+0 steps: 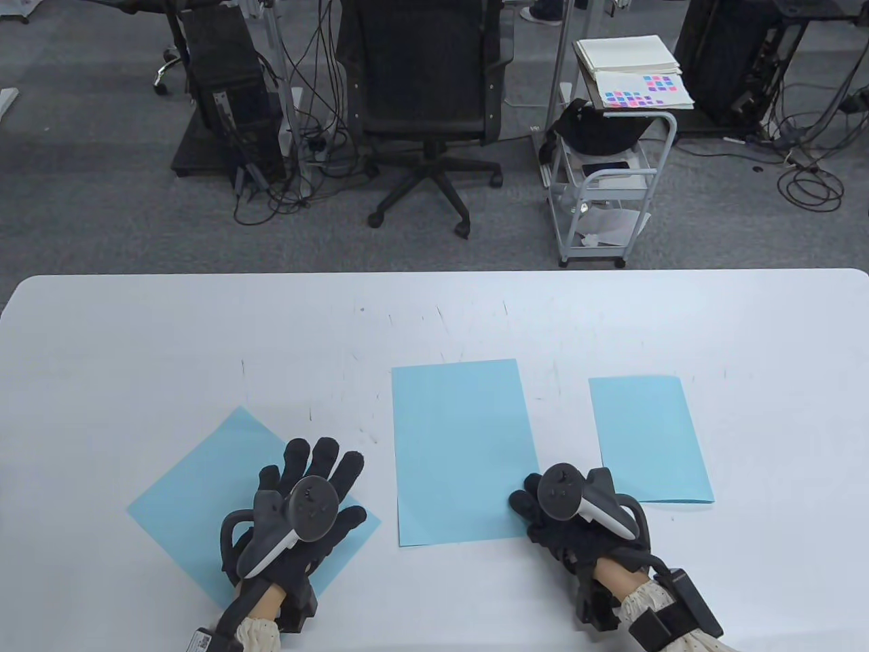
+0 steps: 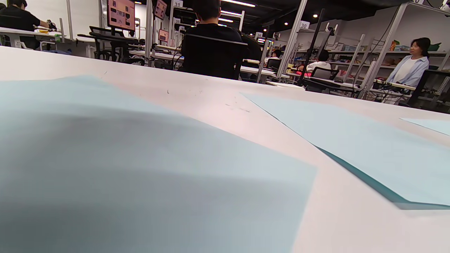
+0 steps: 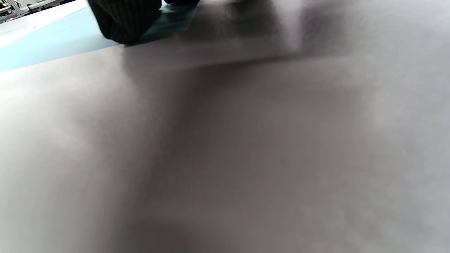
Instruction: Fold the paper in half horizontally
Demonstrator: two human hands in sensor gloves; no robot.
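Note:
Three light blue papers lie on the white table point(image 1: 136, 326). My left hand point(image 1: 319, 468) rests flat with fingers spread on the left paper point(image 1: 204, 489), which is turned like a diamond; it fills the left wrist view point(image 2: 140, 175). My right hand point(image 1: 533, 506) is curled at the near right corner of the middle paper point(image 1: 461, 448). In the right wrist view a gloved fingertip point(image 3: 123, 21) presses on that paper's corner point(image 3: 52, 42). The middle paper's near edge looks slightly raised in the left wrist view point(image 2: 351, 147).
A narrower blue paper point(image 1: 648, 438), seemingly folded, lies to the right of my right hand; it also shows in the left wrist view point(image 2: 429, 124). Beyond the table's far edge stand an office chair point(image 1: 424, 102) and a small cart point(image 1: 604, 183).

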